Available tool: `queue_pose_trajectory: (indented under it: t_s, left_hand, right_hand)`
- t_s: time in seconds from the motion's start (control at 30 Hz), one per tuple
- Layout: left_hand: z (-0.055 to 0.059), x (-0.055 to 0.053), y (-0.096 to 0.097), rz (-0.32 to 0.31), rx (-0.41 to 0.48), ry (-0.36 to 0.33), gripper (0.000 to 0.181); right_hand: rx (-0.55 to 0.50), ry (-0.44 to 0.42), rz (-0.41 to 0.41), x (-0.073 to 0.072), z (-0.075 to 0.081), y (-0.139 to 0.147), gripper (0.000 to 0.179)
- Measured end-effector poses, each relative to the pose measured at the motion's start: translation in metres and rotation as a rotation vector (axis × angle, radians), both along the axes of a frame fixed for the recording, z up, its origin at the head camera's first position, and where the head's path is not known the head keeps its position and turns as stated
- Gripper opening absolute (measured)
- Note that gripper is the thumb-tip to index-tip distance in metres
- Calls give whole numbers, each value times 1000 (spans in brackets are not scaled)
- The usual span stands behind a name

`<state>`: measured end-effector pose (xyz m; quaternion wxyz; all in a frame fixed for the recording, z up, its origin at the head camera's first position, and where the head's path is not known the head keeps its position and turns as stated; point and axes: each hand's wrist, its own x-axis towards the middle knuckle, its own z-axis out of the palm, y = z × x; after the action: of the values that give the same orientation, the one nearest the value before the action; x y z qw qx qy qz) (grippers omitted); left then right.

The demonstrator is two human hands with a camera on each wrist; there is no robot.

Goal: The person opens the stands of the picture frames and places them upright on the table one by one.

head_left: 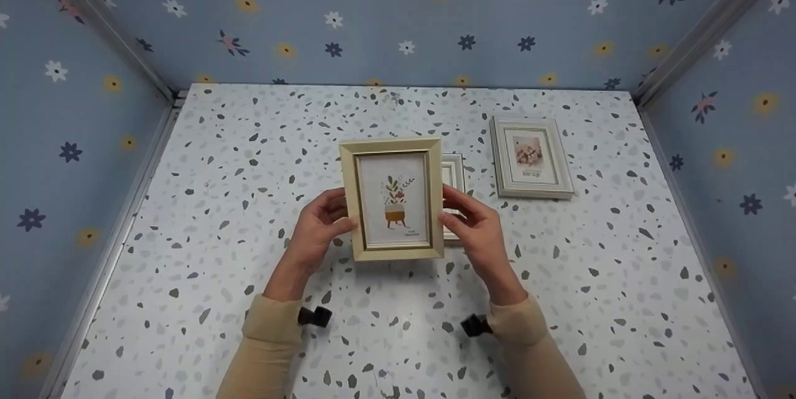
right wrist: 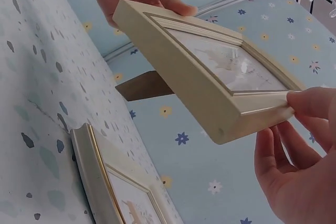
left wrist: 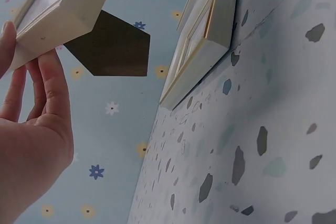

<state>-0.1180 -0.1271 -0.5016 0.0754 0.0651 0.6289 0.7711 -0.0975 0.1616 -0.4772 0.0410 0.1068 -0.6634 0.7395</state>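
- Frame (head_left: 392, 199), cream with a plant print: held above the table (head_left: 205, 212), face toward the person, brown back stand (left wrist: 113, 45) folded out.
- Left hand (head_left: 320, 225): fingers (left wrist: 50, 85) curled on the left edge, pinching it.
- Right hand (head_left: 476, 231): fingers (right wrist: 310, 103) pinch the right edge.
- Risk: edge-only grip may slip, dropping the frame onto the small frame (head_left: 454, 175) beneath.
- Grey frame (head_left: 530, 156): flat, well apart.

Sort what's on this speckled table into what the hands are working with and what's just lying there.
In hand:
- cream picture frame with a plant print, held up off the table
- left hand gripping its left edge
- right hand gripping its right edge

Lying about:
- grey-white frame, flat at the right
- small frame, mostly hidden behind the held one
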Motion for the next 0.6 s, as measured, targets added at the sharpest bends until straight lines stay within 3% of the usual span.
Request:
queue_pose_trajectory:
  t_s: [0.37, 0.5, 0.6]
  left_hand:
    - [7, -4, -6, 129, -150, 95, 51]
    - [9, -3, -12, 191, -195, 96, 52]
    - [19, 1, -13, 225, -249, 82, 52]
  right_hand:
    - [53, 6, -81, -15, -5, -22, 47]
    - [101, -2, -93, -23, -7, -35, 46]
    - [111, 11, -100, -29, -11, -43, 45]
